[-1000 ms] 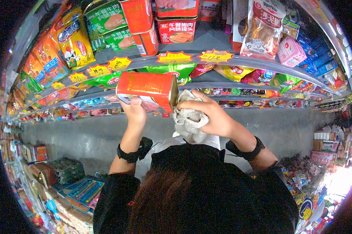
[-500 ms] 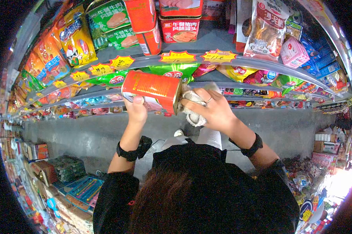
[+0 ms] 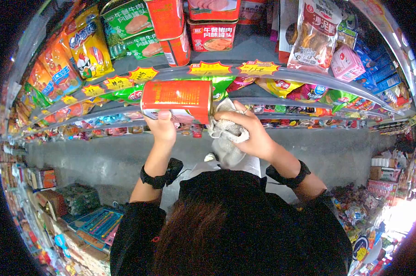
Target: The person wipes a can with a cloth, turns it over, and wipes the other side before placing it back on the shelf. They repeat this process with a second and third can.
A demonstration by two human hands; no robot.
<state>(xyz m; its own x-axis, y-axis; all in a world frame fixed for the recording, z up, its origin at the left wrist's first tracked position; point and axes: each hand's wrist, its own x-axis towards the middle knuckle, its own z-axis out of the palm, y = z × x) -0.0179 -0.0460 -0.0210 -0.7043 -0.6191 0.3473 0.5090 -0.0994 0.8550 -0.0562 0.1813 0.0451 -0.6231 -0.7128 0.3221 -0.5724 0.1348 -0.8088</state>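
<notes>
A large red tin [image 3: 178, 97] lies on its side in the air in front of the shelves. My left hand [image 3: 162, 126] grips it from below, thumb against its lower side and the other fingers hidden behind it. At the tin's right end, my right hand [image 3: 251, 131] bunches a greyish-white cloth [image 3: 228, 129]. The cloth is against or very close to that end, and part of it hangs below my fingers.
Red luncheon-meat tins [image 3: 212, 37] and green tins [image 3: 141, 43] stand on the upper shelf, behind yellow price tags [image 3: 211, 68]. A bagged snack [image 3: 314, 37] stands to the right. Lower shelves hold colourful packets [image 3: 309, 89]. Boxes [image 3: 81, 198] sit on the floor behind at left.
The tin has turned to lie more level and shifted slightly left. My right hand has moved, and the cloth now hangs lower beneath it.
</notes>
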